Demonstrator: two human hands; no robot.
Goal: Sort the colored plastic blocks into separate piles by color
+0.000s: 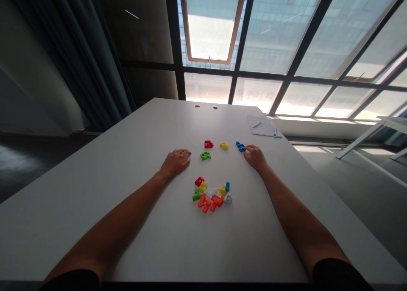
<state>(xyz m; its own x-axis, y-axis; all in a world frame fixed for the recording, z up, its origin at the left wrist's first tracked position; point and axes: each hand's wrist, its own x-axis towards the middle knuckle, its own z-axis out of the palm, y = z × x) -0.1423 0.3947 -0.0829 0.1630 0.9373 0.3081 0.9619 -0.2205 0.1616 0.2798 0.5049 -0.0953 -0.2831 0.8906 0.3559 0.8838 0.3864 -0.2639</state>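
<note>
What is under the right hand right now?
Blue plastic shows just past the finger end of the right hand, on the white table. Anything directly beneath the hand is covered, so I can't tell what is there.

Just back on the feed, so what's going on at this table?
A person's right hand has its fingertips at the blue plastic shape; whether it is gripped is hard to tell. The left hand is at the white table with nothing visible in it. Between the hands lie red, yellow and green shapes. A mixed-colour cluster lies nearer the person.
</note>
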